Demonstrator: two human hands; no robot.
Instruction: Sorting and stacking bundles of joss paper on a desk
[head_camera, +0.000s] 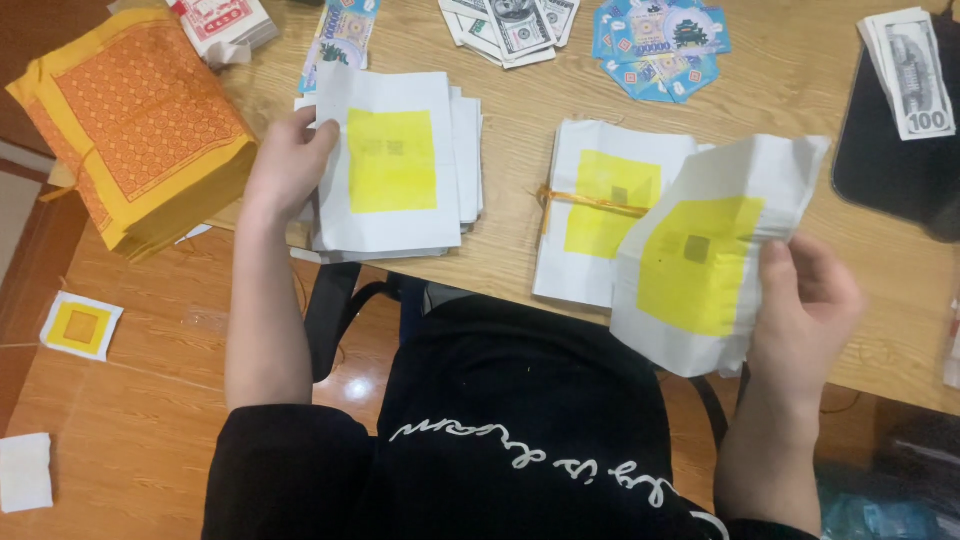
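Two hands work: the left hand (288, 160) lies flat on the paper pile (395, 165); the right hand (805, 300) pinches one sheet (700, 260). Better hold that pile steady on the desk (500, 260).

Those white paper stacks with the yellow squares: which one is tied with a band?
The middle stack on the table, bound by an orange-yellow band. The stack under the left hand is loose, and the right hand holds a loose bunch aloft.
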